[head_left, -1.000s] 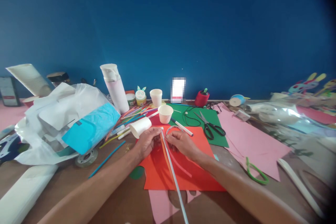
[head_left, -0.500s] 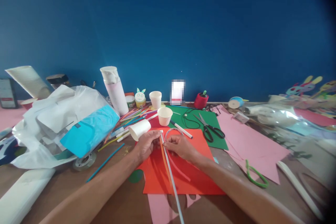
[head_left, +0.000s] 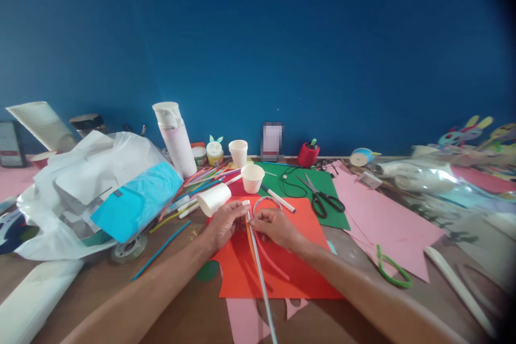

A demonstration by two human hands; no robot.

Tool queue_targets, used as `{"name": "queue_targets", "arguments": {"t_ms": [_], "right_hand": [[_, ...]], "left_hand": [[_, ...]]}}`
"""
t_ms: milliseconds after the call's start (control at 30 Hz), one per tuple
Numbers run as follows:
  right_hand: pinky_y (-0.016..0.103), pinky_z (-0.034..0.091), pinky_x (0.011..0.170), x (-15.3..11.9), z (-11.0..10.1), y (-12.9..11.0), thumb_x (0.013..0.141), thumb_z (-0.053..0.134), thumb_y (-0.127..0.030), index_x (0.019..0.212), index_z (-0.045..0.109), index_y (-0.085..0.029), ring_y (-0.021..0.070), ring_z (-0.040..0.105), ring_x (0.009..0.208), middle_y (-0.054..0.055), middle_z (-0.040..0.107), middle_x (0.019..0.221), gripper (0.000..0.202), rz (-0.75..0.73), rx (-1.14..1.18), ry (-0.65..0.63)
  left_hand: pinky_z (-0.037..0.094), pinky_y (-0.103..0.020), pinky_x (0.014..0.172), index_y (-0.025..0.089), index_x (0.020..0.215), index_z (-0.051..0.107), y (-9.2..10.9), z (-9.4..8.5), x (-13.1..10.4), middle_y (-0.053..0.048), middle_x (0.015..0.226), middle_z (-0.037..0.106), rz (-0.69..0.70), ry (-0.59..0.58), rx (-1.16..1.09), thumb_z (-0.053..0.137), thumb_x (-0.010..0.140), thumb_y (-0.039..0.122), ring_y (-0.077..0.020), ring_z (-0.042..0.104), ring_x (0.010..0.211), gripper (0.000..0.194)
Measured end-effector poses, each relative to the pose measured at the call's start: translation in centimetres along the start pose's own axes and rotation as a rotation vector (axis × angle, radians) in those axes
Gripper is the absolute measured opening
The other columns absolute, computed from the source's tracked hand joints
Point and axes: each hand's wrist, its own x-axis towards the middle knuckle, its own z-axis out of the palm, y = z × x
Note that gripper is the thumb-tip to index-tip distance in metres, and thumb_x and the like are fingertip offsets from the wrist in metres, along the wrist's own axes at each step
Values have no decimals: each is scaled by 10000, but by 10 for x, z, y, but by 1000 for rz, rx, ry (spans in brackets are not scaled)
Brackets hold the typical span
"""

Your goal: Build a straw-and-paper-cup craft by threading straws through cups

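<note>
Over the orange paper sheet (head_left: 298, 274), my left hand (head_left: 228, 221) pinches the top end of a long thin white strip (head_left: 262, 279), thumb against fingers. The strip hangs down toward the bottom edge of the view. My right hand (head_left: 276, 227) is closed just beside it, its fingertips on the strip a little lower. A narrow orange strip (head_left: 250, 242) hangs below the left fingertips. From under the right hand a pink strip (head_left: 276, 264) trails down, and a pale loop (head_left: 266, 200) curves above that hand. How these strips join is hidden by the fingers.
Paper cups (head_left: 252, 178) stand behind the hands; another cup (head_left: 213, 199) lies tipped by the left hand. Black-handled scissors (head_left: 320, 199) rest on green paper (head_left: 338, 220). A plastic bag (head_left: 133, 158) and a tape roll (head_left: 129, 249) are left; pink paper (head_left: 395, 226) is right.
The lower part of the white strip has swung slightly left, and the orange strip beneath my left hand has shifted. Both hands keep nearly the same place and grip.
</note>
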Motion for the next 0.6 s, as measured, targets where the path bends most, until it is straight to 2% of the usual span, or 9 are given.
{"name": "queue_targets", "arguments": {"t_ms": [333, 467, 600], "right_hand": [[184, 286, 399, -2, 1, 0, 763, 511, -390, 596, 461, -175, 68, 409, 401, -48, 450, 460, 277, -27, -11, -13], [184, 290, 397, -3, 2, -2, 809, 441, -392, 561, 398, -179, 72, 419, 399, -45, 435, 441, 330, -43, -13, 31], [185, 312, 403, -1, 4, 3, 827, 424, -373, 657, 413, -188, 75, 422, 404, -52, 448, 483, 251, -128, 34, 73]], "left_hand": [[401, -234, 543, 142, 625, 558, -1, -1, -1, 10, 545, 568, 11, -23, -19, 643, 664, 268, -101, 509, 511, 157], [400, -218, 527, 144, 600, 542, 2, 1, -3, 21, 520, 554, -5, 3, -31, 653, 655, 250, -83, 488, 483, 164], [405, -210, 506, 141, 601, 531, 2, 1, -2, 28, 509, 542, -19, 10, -56, 659, 647, 250, -79, 488, 470, 175]]}}
